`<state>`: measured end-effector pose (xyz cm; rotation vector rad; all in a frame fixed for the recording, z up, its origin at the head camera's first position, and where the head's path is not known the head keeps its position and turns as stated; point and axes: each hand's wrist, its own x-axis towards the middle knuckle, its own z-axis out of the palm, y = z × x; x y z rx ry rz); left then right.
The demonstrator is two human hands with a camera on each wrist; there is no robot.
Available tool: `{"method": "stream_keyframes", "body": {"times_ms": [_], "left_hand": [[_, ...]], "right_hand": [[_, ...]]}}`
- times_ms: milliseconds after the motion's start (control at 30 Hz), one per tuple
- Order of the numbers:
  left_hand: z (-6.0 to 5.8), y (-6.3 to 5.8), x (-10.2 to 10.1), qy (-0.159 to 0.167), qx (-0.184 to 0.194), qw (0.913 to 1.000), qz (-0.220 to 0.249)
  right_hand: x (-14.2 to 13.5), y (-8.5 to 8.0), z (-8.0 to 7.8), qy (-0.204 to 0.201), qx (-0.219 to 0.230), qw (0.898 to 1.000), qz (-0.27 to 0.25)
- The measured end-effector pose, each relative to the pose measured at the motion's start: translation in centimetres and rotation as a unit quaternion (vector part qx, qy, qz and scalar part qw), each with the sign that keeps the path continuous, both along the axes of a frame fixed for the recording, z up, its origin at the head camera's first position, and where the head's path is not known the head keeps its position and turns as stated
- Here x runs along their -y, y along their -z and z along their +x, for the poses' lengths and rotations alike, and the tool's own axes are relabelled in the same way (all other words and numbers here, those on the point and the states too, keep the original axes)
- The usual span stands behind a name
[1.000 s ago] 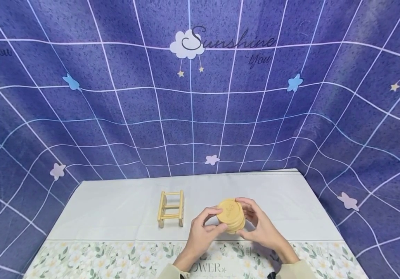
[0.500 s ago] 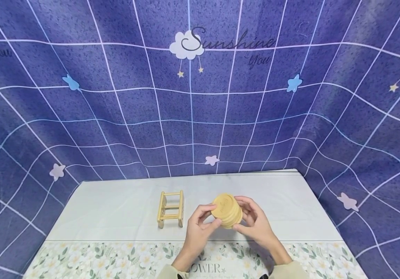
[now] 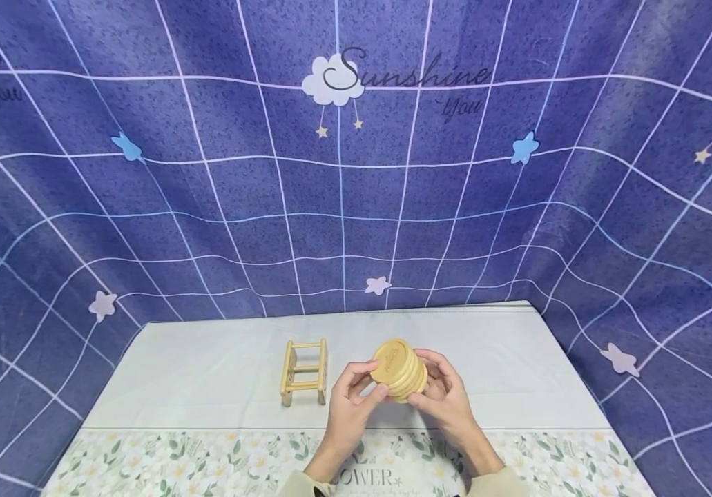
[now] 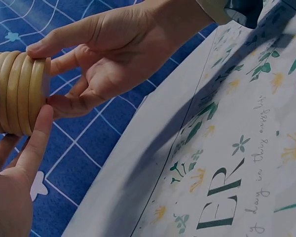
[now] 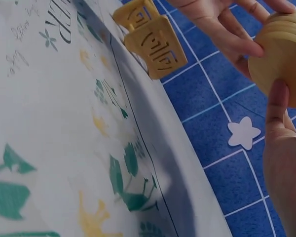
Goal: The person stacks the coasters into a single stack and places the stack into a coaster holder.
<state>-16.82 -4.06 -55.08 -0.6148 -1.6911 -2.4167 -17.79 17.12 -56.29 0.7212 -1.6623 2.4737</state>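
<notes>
A stack of several round wooden coasters (image 3: 400, 369), light yellow with a marking on the top disc, is held tilted between both hands above the table. My left hand (image 3: 349, 408) grips the stack's left side, thumb at the near edge and fingers at the far rim. On the right side, my right hand (image 3: 451, 404) holds the lower end with thumb and fingers. Edges of the discs line up side by side in the left wrist view (image 4: 19, 94). A small wooden rack (image 3: 293, 386) with rails stands on the table to the left of the hands.
The table (image 3: 206, 373) has a white cloth with a floral printed strip (image 3: 206, 462) along its front. A blue grid-patterned curtain (image 3: 256, 193) with stars and clouds rises behind it and along both sides.
Both hands have lifted the coaster stack slightly and shifted it left. The stack has tilted further onto its side, with its printed face turned toward the left. The rack has not moved.
</notes>
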Motion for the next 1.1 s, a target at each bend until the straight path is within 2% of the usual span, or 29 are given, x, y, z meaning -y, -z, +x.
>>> {"method": "stream_keyframes", "body": {"times_ms": [400,767,1100], "left_hand": [[0.2,0.4,0.2,0.011,-0.004,0.9999,0.006],[0.0,0.3,0.5,-0.006,0.003,0.9999,-0.009],[-0.5,0.5,1.3,0.009,-0.006,0.9999,-0.002]], "right_hand": [[1.0,0.2,-0.1,0.019,0.008,1.000,0.001],[2.0,-0.1,-0.2,0.027,0.020,0.999,-0.005],[2.4,-0.5,-0.7,0.030,0.021,0.999,-0.006]]}}
